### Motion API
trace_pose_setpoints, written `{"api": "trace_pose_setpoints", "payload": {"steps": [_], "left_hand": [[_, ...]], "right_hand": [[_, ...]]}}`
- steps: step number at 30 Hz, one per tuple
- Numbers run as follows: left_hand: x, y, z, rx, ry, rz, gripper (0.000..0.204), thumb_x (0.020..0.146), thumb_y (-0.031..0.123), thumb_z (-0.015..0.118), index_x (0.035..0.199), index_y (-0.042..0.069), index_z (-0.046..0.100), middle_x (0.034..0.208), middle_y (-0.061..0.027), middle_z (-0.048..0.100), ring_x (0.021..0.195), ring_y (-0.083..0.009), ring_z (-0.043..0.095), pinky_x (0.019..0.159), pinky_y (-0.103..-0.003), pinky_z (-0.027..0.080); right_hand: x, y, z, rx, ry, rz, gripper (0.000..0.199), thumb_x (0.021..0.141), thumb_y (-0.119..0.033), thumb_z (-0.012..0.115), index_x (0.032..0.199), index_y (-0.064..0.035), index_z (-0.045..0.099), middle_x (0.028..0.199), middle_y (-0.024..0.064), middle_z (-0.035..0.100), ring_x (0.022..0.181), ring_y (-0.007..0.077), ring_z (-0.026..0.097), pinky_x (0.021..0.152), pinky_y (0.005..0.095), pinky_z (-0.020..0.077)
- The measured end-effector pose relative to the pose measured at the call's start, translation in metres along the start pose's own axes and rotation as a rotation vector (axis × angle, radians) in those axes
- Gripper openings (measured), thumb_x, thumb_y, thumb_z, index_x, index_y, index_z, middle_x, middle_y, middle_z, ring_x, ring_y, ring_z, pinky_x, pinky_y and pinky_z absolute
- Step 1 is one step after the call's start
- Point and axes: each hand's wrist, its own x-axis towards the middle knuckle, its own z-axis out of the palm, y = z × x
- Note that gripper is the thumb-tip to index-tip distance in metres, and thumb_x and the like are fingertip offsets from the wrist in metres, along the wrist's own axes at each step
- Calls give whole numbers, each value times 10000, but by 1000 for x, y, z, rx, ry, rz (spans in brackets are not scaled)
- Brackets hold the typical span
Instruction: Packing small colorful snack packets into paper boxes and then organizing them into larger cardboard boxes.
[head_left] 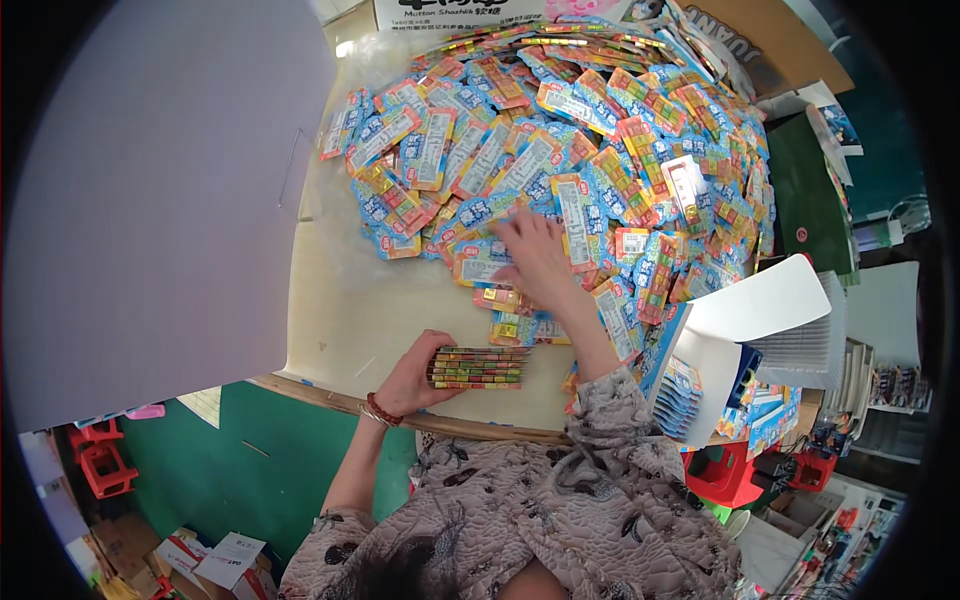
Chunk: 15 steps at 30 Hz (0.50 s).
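Observation:
My left hand (408,376), with beaded bracelets at the wrist, is closed around a neat stack of candy packs (482,370) near the table's front edge. The stack's coloured edges face up. Farther out, my right hand (538,256) reaches over a large pile of loose candy packs (480,160). Its fingers are apart and bent down over a pack (480,264) at the pile's near side. Whether the fingertips touch that pack I cannot tell. Blue, orange and yellow flat packs lie overlapped, some face up and some showing their pale backs.
A pale table (345,330) bears the pile. At the right, a white open box (690,400) holds packs in a row. Stacked white card sheets (800,340) stand beyond it. A grey panel (160,200) borders the left. Red stools (105,465) stand on the green floor.

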Motion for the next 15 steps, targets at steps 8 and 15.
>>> {"api": "trace_pose_setpoints", "payload": {"steps": [8, 15], "left_hand": [[-28, 1, -1, 54, 64, 35, 611, 645, 38, 819, 1147, 56, 471, 1111, -98, 478, 994, -201, 547, 839, -295, 487], [-23, 1, -7, 168, 40, 54, 660, 608, 112, 854, 1154, 74, 484, 1350, -183, 320, 1132, -288, 492, 906, -364, 476]], "right_hand": [[-14, -25, -62, 190, -316, -63, 212, 675, -65, 698, 857, -87, 591, 1152, 62, 518, 1159, 274, 454, 976, 443, 347], [-14, -46, -36, 205, -108, -294, 115, 689, -10, 583, 784, -59, 627, 1254, 62, 538, 1257, 245, 412, 1040, 342, 345]]}}
